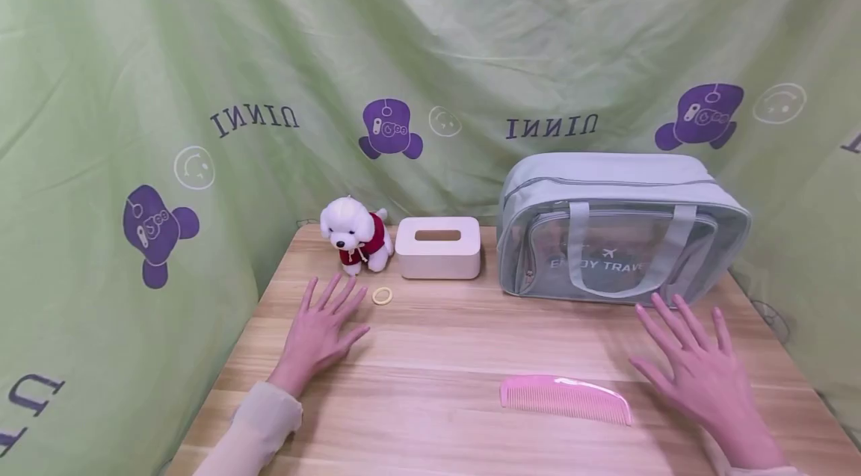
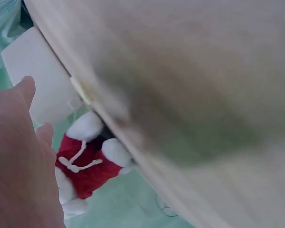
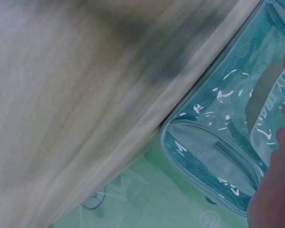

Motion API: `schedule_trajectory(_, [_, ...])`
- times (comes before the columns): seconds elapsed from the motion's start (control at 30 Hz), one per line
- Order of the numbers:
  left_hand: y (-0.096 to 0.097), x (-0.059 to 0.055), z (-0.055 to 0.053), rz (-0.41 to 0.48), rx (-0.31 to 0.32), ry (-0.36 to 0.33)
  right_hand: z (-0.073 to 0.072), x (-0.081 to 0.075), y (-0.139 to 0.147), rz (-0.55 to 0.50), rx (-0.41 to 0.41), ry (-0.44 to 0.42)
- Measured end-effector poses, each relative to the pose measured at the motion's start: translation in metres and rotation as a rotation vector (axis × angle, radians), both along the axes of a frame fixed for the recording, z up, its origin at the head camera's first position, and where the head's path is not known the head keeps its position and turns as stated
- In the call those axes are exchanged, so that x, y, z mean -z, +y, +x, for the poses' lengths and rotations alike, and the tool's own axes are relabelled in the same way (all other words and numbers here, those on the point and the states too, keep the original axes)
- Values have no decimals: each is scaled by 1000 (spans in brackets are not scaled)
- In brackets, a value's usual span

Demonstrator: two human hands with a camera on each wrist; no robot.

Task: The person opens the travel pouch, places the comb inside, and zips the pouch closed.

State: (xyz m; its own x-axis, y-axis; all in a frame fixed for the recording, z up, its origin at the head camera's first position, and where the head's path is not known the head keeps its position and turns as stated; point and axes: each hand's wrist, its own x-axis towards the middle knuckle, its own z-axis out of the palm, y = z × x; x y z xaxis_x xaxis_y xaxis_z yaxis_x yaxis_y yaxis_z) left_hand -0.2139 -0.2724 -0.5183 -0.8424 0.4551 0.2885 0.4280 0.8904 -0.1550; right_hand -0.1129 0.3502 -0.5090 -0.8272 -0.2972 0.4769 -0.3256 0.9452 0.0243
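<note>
My left hand [image 1: 321,335] is spread with straight fingers at the left of the table and holds nothing. Just beyond its fingertips stands a white plush dog [image 1: 350,228] in a red hoodie, with a pale yellow ring [image 1: 382,296] to the right of the fingers. On the right side, my right hand [image 1: 706,371] is also spread and holds nothing; its fingertips point at the lower edge of a grey-blue travel bag [image 1: 615,248] with clear panels. A pink comb [image 1: 565,399] lies flat to the left of the right hand. The left wrist view shows the dog [image 2: 88,164] beyond the hand.
A white tissue box [image 1: 439,248] with a slot in its top stands between the dog and the bag. Green curtain [image 1: 430,35] with purple prints hangs behind and beside the wooden table [image 1: 417,356].
</note>
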Motion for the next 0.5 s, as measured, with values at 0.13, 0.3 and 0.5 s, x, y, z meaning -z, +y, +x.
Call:
schedule_trajectory(0.13, [13,-15,-9,-37,6,23,-2,-10,0,-10,13,-8])
schedule_trajectory(0.3, [48,-38,-26,65,19,45,-15,-35,-5,-97,-9,85])
schedule_trajectory(0.5, [117,-55,-61,426,44,-53,-40,-79,-18,-264,-38,257])
